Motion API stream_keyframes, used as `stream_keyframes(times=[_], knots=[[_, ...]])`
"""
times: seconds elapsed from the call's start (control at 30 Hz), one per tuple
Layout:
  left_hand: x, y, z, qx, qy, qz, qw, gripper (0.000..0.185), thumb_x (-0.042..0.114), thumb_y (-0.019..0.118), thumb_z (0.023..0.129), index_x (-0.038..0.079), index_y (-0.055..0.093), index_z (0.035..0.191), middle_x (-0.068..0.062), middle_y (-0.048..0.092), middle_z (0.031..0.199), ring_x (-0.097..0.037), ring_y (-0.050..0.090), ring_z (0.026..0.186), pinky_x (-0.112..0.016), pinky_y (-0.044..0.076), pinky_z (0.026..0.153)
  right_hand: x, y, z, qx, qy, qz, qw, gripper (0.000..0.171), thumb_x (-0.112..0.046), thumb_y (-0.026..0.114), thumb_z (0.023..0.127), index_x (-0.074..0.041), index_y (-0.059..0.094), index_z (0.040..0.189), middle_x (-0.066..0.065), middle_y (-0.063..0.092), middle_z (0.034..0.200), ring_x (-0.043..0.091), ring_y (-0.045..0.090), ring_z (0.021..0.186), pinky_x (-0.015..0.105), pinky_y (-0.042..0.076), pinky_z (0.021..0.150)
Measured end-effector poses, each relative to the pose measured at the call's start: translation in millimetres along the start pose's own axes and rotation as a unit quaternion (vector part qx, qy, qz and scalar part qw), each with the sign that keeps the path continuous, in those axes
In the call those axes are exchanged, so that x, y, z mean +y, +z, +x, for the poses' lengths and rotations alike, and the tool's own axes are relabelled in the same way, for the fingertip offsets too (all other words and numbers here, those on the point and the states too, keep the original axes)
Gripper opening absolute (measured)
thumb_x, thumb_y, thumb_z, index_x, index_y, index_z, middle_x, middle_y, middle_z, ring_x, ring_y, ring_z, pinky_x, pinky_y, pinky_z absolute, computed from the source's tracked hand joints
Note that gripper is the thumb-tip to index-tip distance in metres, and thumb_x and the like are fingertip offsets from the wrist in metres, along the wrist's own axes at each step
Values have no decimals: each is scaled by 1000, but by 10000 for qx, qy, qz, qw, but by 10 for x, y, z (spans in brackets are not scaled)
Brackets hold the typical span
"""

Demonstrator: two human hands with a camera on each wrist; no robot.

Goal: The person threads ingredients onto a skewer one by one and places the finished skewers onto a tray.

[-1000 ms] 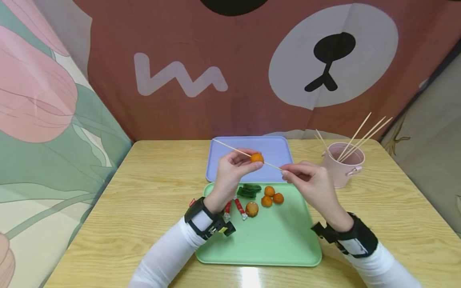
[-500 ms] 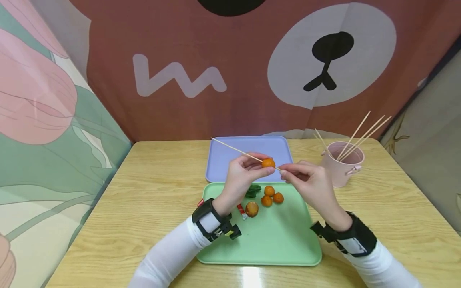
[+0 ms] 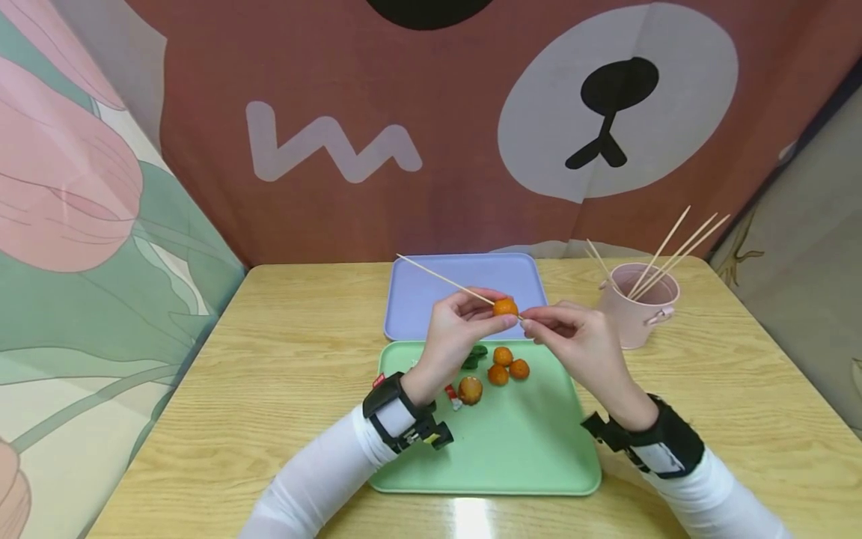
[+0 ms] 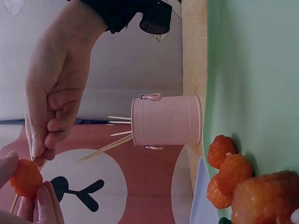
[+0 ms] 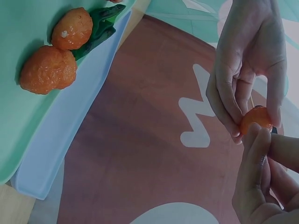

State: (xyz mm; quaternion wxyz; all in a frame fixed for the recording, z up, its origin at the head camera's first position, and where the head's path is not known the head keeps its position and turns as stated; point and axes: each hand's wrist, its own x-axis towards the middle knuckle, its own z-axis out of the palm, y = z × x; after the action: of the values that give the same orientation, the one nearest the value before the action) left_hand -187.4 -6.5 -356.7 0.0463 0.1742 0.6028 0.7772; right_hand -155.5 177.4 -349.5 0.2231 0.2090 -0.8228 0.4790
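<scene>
Here, orange ball [image 3: 506, 308] on skewer [image 3: 441, 277] between left fingers [image 5: 226, 95].

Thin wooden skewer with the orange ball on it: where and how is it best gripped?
Probably pinch the thin wooden skewer by its long bare stretch, coming from the left: that stretch juts past the left hand, while the round orange ball and the right hand crowd its other end.

The held ball [image 3: 505, 308] is orange, its skewer [image 3: 438, 275] pale tan; the table [image 3: 296, 337] is yellowish wood-grain, the near-edge tray [image 3: 518, 449] green, the far-edge tray [image 3: 521, 281] lavender.
</scene>
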Motion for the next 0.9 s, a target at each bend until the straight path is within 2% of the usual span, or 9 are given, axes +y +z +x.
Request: stream_keyframes(times=[0.17,0.3,0.4,0.47,0.5,0.57,0.7,0.83,0.9], knots=[[5,15,1,-66,-6,-24,10000,34,5,76,78,-1,64,108,-12,68,109,-20,67,96,-33,54,88,3,-13,-2,100,15,19,9999,16,1,75,77,-2,75,92,6,69,75,8,66,64,15,53,57],[6,-40,45,-430,-164,233,9987,40,4,76,78,0,60,114,-13,64,116,-21,64,105,-31,52,92,23,-48,2,207,-41,5,9998,16,2,74,77,-1,75,93,9,70,77,3,65,67,14,53,59],[9,-127,114,-743,-383,844,9929,43,3,75,78,0,59,117,-13,63,118,-21,63,108,-27,51,93,61,-114,3,408,-158,-117,9990,18,4,74,76,0,74,94,11,72,80,-3,65,68,12,52,60],[18,-187,170,-899,-471,1481,9837,42,2,75,78,-1,60,116,-13,64,116,-21,64,105,-25,51,92,86,-173,4,558,-161,-164,9982,19,5,74,75,0,74,94,12,72,82,-5,65,69,11,51,59],[18,-211,198,-973,-497,1898,9757,40,4,75,78,1,62,115,-11,66,113,-20,65,103,-24,51,90,101,-206,2,618,-147,-196,9978,19,6,74,75,0,74,94,13,72,82,-5,65,69,10,51,59],[9,-240,257,-1114,-476,2773,9531,34,8,76,78,4,65,110,-7,67,108,-17,64,97,-22,51,87,135,-271,-7,710,-56,-279,9971,19,6,74,76,0,74,94,14,71,81,-6,64,68,10,51,58],[-42,-244,367,-1576,-323,4220,8922,27,15,78,77,13,69,103,1,68,101,-12,59,93,-20,48,82,211,-380,-29,824,0,-529,9952,18,6,74,76,0,74,93,14,70,79,-9,62,68,9,50,57],[-88,-193,434,-2133,-229,4950,8420,27,15,78,76,12,70,102,0,69,102,-17,60,97,-21,46,82,195,-466,-50,902,64,-701,9934,17,8,73,75,3,74,91,11,70,78,-10,62,67,8,49,56],[-106,-163,450,-2406,-297,5096,8256,28,14,78,77,10,70,104,-2,69,105,-21,60,102,-23,47,85,213,-501,-69,928,146,-794,9924,15,6,73,76,2,74,91,6,70,78,-11,62,66,7,49,56]])
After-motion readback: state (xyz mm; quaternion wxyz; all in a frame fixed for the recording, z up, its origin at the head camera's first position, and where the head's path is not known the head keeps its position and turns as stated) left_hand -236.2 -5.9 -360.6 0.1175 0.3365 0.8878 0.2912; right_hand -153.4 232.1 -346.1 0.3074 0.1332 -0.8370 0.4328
